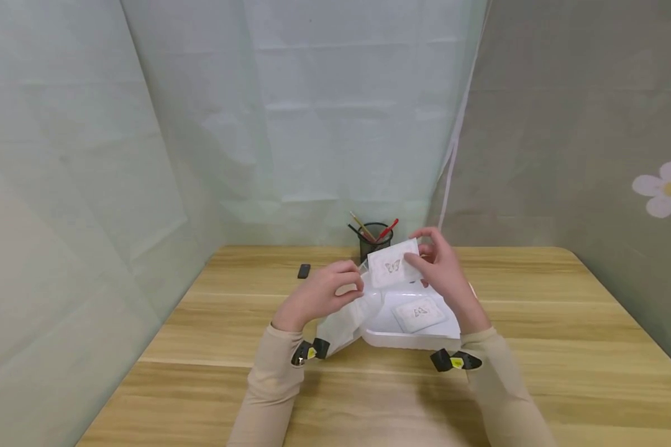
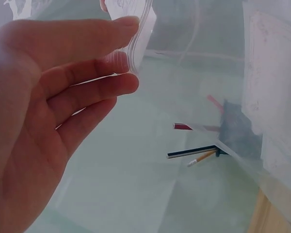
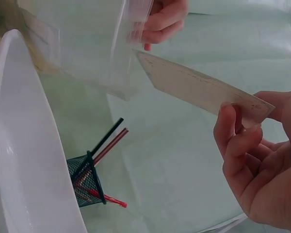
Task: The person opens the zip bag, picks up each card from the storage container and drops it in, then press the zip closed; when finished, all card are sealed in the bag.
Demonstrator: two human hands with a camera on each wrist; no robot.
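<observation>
My left hand (image 1: 343,287) pinches the rim of a clear plastic zip bag (image 1: 343,323) that hangs down over the left edge of a white tray (image 1: 408,340). In the left wrist view the thumb and fingers (image 2: 121,65) clamp the bag's seal (image 2: 140,41). My right hand (image 1: 425,259) holds a white square pad with a butterfly print (image 1: 392,264) above the tray, just right of the bag's mouth. The right wrist view shows that pad (image 3: 203,90) edge-on, its corner pointing at the bag (image 3: 97,48). A second butterfly pad (image 1: 419,313) lies in the tray.
A black mesh pen holder (image 1: 374,241) with several pens stands behind the tray near the back wall. A small black object (image 1: 304,270) lies on the wooden table (image 1: 565,323) to the left. Cloth walls close in the back and both sides.
</observation>
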